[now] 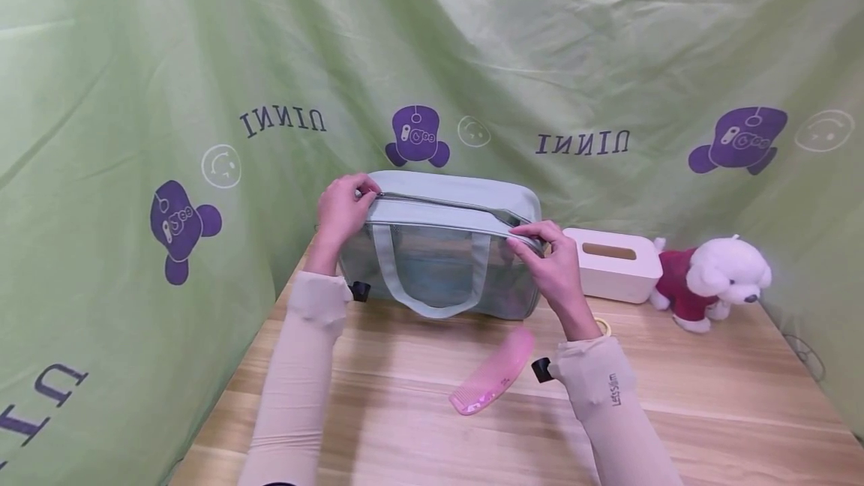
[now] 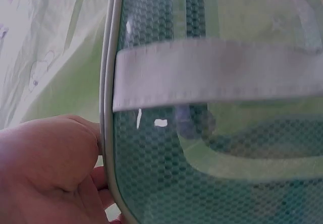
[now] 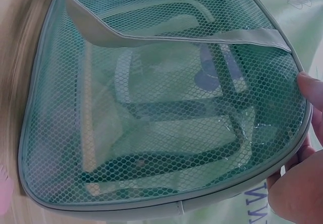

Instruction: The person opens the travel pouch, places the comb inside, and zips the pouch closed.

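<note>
A pale grey-green wash bag (image 1: 432, 270) with see-through mesh sides and a strap handle (image 1: 432, 312) stands upright on the table. Along its top runs a zipper (image 1: 442, 202), with a dark gap showing near the right end. My left hand (image 1: 343, 208) pinches the bag's top at the left end of the zipper; in the left wrist view its fingertips are hidden behind the bag's edge (image 2: 107, 82). At the upper right corner, my right hand (image 1: 555, 261) grips the top edge between thumb and fingers. The right wrist view shows that thumb (image 3: 310, 88) on the bag's rim.
A pink comb (image 1: 493, 373) lies on the wooden table (image 1: 405, 411) in front of the bag. To the right stand a white tissue box (image 1: 610, 276) and a white plush dog (image 1: 715, 280) in red. Green printed cloth (image 1: 513, 43) hangs behind and at the sides.
</note>
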Demonstrator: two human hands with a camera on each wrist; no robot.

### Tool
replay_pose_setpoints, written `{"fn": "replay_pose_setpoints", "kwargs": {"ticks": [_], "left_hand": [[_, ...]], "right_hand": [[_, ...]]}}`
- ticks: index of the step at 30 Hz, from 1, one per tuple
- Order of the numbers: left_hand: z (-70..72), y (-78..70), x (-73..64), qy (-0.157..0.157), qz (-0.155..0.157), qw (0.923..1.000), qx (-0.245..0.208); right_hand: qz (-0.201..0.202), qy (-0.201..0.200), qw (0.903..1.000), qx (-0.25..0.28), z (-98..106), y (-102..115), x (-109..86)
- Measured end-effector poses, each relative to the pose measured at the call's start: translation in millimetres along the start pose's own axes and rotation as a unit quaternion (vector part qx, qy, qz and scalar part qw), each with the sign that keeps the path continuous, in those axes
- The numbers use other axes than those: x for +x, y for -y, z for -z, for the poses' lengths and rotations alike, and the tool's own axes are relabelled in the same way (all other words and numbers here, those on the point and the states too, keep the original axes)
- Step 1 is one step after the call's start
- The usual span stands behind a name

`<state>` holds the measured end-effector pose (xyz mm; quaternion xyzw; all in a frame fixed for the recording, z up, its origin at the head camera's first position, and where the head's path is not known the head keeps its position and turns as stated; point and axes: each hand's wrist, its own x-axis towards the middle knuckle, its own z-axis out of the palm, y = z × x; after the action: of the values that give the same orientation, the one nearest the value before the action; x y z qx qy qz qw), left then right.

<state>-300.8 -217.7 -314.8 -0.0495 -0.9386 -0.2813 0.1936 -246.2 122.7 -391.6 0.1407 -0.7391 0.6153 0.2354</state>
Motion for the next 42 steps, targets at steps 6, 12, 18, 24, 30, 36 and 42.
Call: {"fn": "replay_pose_setpoints", "kwargs": {"ticks": [6,12,18,24,30,36,42], "left_hand": [[3.7,14.4,1.5,-0.010,0.022,0.9997,-0.008],[7.0,22.9,0.3,-0.008,0.050,0.9984,-0.023],[8.1,31.4,-0.6,-0.018,0.064,0.9972,-0.034],[6.5,38.2,-2.3,-0.013,0.077,0.9963,-0.036],[5.5,37.0,-1.9,-0.015,0.078,0.9961,-0.040],[5.1,35.6,-2.2,-0.018,0.075,0.9963,-0.039],[4.8,33.5,-5.2,-0.013,0.069,0.9967,-0.041]], "right_hand": [[-0.009,0.002,1.0000,0.002,1,0,-1.1],[-0.007,0.002,1.0000,0.004,2,0,-1.0],[-0.007,0.003,0.9999,0.010,1,-1,-1.3],[-0.024,0.002,0.9997,0.000,-1,3,-3.3],[-0.018,0.003,0.9998,-0.001,-1,30,-7.4],[-0.018,0.006,0.9998,-0.001,1,40,-8.4],[-0.016,0.004,0.9999,0.002,1,37,-8.0]]}}
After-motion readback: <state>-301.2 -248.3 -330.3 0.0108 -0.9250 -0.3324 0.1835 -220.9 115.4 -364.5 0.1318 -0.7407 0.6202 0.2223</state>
